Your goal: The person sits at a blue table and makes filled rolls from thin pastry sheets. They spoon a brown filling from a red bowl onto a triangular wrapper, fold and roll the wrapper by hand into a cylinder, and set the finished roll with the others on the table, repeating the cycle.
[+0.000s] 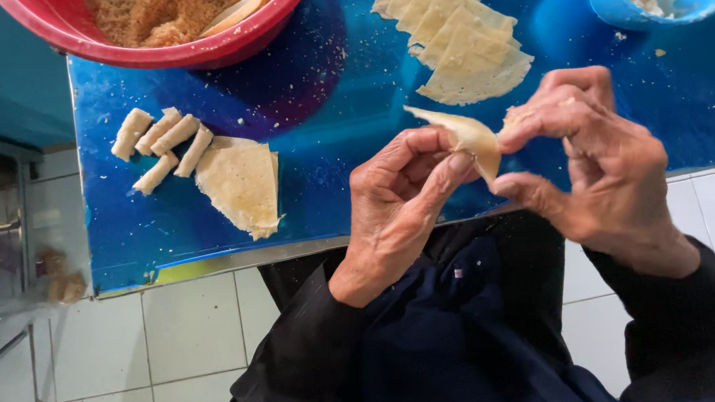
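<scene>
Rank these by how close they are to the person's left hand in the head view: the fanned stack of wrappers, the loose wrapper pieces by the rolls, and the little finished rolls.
From the left hand:
1. Fanned stack of wrappers, up and to its right.
2. Loose wrapper pieces, to its left.
3. Finished rolls, farthest left.

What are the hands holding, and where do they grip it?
Both hands pinch one thin pale wrapper: left hand at its lower left fold, right hand at its right edge.
</scene>
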### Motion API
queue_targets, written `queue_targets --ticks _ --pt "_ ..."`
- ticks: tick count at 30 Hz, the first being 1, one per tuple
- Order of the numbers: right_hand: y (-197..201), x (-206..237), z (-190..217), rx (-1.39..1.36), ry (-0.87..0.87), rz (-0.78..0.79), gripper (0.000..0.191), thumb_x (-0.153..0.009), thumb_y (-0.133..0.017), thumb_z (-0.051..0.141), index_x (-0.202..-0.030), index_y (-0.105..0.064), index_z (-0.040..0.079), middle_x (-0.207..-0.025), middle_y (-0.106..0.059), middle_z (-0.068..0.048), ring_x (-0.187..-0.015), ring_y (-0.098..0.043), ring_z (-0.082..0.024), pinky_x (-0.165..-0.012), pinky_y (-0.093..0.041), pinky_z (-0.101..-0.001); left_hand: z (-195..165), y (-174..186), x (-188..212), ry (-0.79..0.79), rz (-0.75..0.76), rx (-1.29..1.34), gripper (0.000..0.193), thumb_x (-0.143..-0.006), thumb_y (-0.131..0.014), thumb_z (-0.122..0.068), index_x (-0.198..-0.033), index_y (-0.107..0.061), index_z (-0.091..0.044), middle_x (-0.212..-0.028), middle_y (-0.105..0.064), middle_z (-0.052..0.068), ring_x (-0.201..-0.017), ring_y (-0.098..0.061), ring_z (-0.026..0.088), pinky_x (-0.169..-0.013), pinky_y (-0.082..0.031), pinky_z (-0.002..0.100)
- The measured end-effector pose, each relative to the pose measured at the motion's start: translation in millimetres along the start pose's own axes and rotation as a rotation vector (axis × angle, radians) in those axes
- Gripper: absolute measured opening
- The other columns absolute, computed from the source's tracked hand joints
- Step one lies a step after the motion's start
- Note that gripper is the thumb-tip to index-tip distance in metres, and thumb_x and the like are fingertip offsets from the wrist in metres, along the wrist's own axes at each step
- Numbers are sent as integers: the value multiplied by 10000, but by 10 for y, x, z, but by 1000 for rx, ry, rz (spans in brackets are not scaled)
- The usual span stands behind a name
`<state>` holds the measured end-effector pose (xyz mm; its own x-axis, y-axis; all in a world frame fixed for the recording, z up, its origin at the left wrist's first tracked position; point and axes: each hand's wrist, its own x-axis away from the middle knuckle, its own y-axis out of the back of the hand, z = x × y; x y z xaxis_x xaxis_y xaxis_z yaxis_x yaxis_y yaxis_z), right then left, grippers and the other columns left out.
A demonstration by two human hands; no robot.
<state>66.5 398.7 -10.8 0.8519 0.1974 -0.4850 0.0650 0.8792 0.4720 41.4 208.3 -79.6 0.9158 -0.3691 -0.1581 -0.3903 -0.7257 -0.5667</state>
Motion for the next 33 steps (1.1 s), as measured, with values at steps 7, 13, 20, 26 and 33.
queue_targets --ticks 7,13,20,26,33 --pt "11 101 -87 328 141 -44 307 -795 -894 271 -1005 -735 114 -1049 -687 -26 -1161 -481 -273 -967 -448 -386 50 -45 41 41 26 73 231 -1097 -658 -74 -1275 -632 72 -1132 -699 101 -1093 -683 142 -992 -569 310" --pt "-1 201 -123 371 62 -80 180 -935 -861 209 -1043 -757 111 -1053 -710 -28 -1128 -513 -237 -919 -449 -324 32 -89 61 122 11 147 351 -1036 -673 -70 -1356 -607 59 -1262 -693 124 -1159 -693 183 -1063 -579 354" --pt "3 264 -44 353 37 -88 204 -932 -816 254 -1049 -748 103 -1065 -705 -23 -1123 -517 -239 -969 -477 -344 29 -128 84 126 -20 84 414 -992 -716 -44 -1371 -594 69 -1228 -707 135 -1142 -691 176 -1026 -575 335" --pt "4 300 23 321 -4 -80 217 -927 -812 277 -1032 -739 102 -1021 -695 -30 -1114 -530 -231 -960 -466 -339 83 -143 93 121 -5 65 426 -1008 -708 -61 -1399 -594 65 -1181 -720 118 -1092 -701 151 -999 -592 316" --pt "18 350 -17 270 -73 -74 195 -924 -819 202 -991 -706 59 -997 -687 -44 -1101 -558 -231 -969 -477 -337 118 -256 146 6 -36 -256 362 -993 -712 -17 -1343 -643 46 -1126 -752 102 -1021 -710 127 -884 -607 281"
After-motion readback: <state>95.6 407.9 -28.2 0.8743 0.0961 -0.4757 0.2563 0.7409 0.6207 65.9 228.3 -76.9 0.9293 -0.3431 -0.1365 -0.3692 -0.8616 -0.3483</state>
